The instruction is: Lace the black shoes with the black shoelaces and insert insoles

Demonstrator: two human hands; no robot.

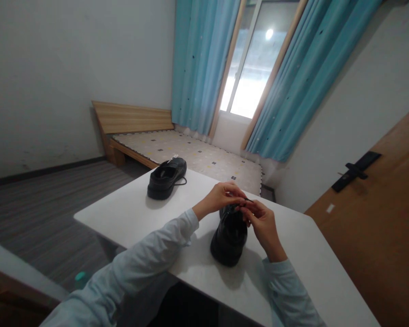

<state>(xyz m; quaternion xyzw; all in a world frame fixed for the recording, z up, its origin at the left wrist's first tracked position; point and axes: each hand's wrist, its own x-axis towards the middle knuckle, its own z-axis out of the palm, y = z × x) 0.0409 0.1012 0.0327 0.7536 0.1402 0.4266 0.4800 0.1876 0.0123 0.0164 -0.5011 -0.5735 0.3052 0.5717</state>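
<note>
A black shoe (228,238) stands on the white table (313,254), its heel toward me. Over its front part my left hand (225,197) and my right hand (261,220) meet, fingers pinched together on a dark shoelace (248,200). The hands cover most of the shoe's toe and lacing. Another black shoe (165,179) rests near the far left edge of the table, a loose lace end lying beside it and a small pale tag on top.
Beyond the table is a bed (204,156) with a wooden headboard (136,117). Blue curtains (204,63) hang by a window. A wooden door (378,204) with a black handle is at the right. A green object (81,278) shows at the lower left.
</note>
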